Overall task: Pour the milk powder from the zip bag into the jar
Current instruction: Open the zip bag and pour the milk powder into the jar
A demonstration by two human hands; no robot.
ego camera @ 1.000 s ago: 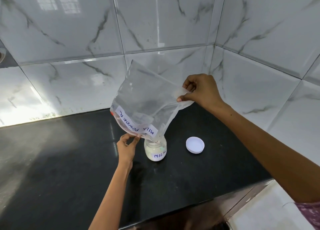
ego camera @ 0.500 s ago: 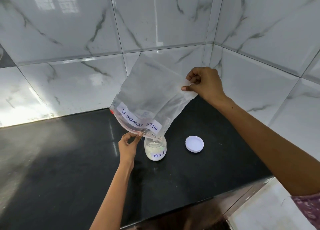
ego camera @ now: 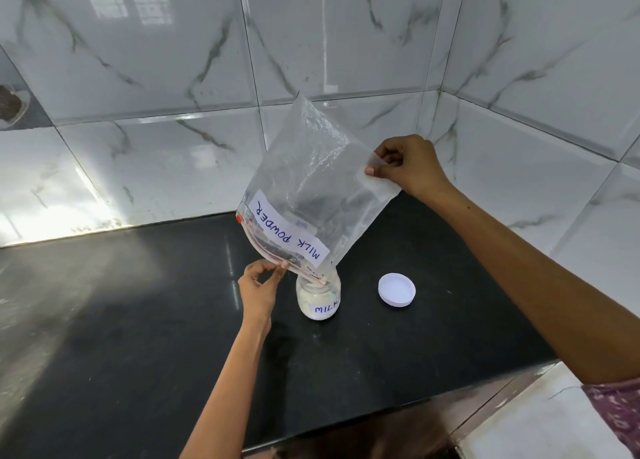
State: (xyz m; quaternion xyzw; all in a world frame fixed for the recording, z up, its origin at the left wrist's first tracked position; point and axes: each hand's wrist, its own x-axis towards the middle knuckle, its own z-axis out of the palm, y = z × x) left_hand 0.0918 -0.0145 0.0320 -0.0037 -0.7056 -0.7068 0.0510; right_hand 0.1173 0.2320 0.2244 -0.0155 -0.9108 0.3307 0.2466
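Marble-tiled walls back a black worktop (ego camera: 138,320). Right hand (ego camera: 408,167) pinches the inverted zip bag (ego camera: 311,188) bottom; left hand (ego camera: 258,285) pinches its mouth over the jar (ego camera: 318,301). Keep the mouth centred; shake gently.

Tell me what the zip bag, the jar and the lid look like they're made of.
Zip bag: thin clear plastic film, glossy; it crinkles and shows the wall through it.
Jar: clear and smooth, glass or hard plastic, I cannot tell which; the white powder shows through.
Lid: opaque white, matte, probably moulded plastic.
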